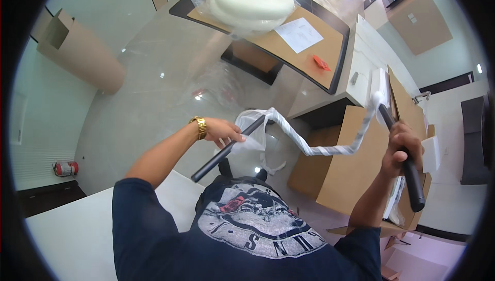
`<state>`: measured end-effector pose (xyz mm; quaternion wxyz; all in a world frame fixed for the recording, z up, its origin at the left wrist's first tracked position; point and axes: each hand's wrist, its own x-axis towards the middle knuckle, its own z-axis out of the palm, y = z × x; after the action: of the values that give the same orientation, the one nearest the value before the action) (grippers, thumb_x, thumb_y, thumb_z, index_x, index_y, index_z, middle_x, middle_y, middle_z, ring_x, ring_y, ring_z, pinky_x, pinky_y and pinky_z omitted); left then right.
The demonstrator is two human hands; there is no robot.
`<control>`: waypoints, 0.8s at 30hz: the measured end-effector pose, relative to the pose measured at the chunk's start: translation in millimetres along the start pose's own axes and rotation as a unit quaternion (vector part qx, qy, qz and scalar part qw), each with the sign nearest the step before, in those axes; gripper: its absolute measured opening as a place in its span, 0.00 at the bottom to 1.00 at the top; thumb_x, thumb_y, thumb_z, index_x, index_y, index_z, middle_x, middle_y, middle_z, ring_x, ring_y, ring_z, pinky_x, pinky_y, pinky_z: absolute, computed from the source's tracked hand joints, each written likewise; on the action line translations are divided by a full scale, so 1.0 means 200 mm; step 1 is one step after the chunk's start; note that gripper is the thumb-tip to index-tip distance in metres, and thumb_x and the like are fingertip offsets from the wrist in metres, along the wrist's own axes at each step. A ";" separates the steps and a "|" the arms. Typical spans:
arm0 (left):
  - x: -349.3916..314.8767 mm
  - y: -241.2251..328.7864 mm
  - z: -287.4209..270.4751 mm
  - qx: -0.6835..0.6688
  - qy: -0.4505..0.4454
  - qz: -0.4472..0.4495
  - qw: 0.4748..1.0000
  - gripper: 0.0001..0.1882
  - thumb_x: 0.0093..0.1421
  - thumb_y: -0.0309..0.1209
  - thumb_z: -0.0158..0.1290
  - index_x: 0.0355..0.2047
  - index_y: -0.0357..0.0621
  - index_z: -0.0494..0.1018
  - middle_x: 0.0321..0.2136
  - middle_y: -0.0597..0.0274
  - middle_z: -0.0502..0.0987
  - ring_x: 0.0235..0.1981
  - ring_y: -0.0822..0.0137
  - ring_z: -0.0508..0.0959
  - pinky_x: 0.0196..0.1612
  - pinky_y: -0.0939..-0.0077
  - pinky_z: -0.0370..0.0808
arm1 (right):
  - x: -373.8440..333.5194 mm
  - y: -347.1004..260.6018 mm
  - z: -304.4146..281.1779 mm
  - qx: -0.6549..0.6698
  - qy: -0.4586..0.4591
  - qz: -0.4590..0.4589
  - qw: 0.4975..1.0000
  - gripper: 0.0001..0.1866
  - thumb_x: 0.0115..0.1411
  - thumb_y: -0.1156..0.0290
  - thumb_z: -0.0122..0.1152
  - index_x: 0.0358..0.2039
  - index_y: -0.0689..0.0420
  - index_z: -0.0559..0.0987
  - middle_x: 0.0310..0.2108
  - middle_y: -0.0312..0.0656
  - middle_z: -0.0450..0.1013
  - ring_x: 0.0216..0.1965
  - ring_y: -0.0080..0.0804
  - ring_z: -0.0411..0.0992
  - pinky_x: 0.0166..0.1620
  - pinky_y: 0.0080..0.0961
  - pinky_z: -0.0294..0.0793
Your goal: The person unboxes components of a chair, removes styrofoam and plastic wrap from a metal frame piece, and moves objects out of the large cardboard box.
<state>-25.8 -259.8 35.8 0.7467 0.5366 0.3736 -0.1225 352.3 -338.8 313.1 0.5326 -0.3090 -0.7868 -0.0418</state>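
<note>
A bent handlebar (334, 150) stretches between my hands, its middle wound in white wrapping and its two straight ends black. My right hand (403, 148) is closed round the black grip (412, 183) on the right. At the other end, my left hand (223, 130), with a gold watch on the wrist, has its fingers against the black tube (211, 165). Loose white wrapping sheet (253, 135) hangs beside these fingers, which seem to pinch it; the exact hold is partly hidden.
Ahead stands a dark-edged table (334, 59) carrying a cream padded seat (252, 0), a paper sheet (299, 35) and a red packet (321, 63). An open cardboard box (350, 173) lies at right below a white counter (363, 49). A cardboard roll (82, 57) leans left; a white surface (77, 224) is near left.
</note>
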 end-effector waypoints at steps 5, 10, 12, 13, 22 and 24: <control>0.32 -0.02 0.09 0.079 0.033 -0.079 0.993 0.35 0.67 0.55 0.53 0.58 0.34 0.67 0.42 0.46 0.77 0.40 0.60 0.81 0.43 0.58 0.81 | 0.02 -0.04 0.24 -0.006 -0.042 -0.051 0.998 0.33 0.66 0.43 0.59 0.18 0.61 0.70 0.12 0.34 0.60 0.13 0.29 0.62 0.20 0.27 0.64; 0.61 -0.24 0.13 -0.264 0.070 -0.122 0.954 0.25 0.72 0.56 0.45 0.36 0.45 0.68 0.23 0.65 0.71 0.19 0.70 0.73 0.24 0.70 0.75 | -0.08 -0.03 0.37 0.048 -0.153 -0.081 0.984 0.27 0.62 0.51 0.67 0.20 0.60 0.72 0.13 0.34 0.56 0.12 0.29 0.58 0.19 0.28 0.57; 0.69 -0.28 0.17 -0.245 0.172 -0.092 0.950 0.24 0.73 0.54 0.43 0.33 0.45 0.68 0.17 0.71 0.64 0.15 0.75 0.65 0.18 0.74 0.67 | -0.08 -0.01 0.41 0.037 -0.163 -0.086 0.982 0.25 0.61 0.53 0.69 0.20 0.60 0.72 0.13 0.35 0.57 0.12 0.30 0.58 0.20 0.28 0.58; 0.71 -0.30 0.17 -0.243 0.188 -0.074 0.949 0.24 0.73 0.54 0.43 0.33 0.45 0.68 0.18 0.70 0.65 0.15 0.74 0.64 0.17 0.74 0.67 | -0.08 0.01 0.42 0.031 -0.168 -0.087 0.981 0.24 0.60 0.54 0.69 0.21 0.60 0.72 0.13 0.35 0.57 0.12 0.31 0.58 0.20 0.29 0.58; 0.36 -0.17 -0.09 -0.474 0.192 0.193 0.837 0.20 0.71 0.45 0.53 0.27 0.50 0.62 0.16 0.75 0.62 0.11 0.80 0.62 0.14 0.80 0.62 | -0.35 0.14 0.26 -0.001 0.142 0.132 0.981 0.32 0.72 0.42 0.47 0.48 0.64 0.75 0.46 0.52 0.75 0.50 0.44 0.75 0.56 0.43 0.73; 0.18 -0.16 -0.18 -0.496 0.182 0.270 0.805 0.17 0.71 0.42 0.54 0.28 0.50 0.63 0.16 0.76 0.62 0.11 0.81 0.62 0.14 0.81 0.62 | -0.44 0.15 0.28 0.050 0.175 0.152 0.971 0.36 0.71 0.39 0.46 0.58 0.63 0.71 0.53 0.55 0.73 0.56 0.45 0.71 0.58 0.44 0.71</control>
<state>-34.8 -232.0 -17.1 0.8320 0.1853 0.3527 0.3861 344.4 -332.5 205.2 0.6771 -0.3859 -0.6261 0.0253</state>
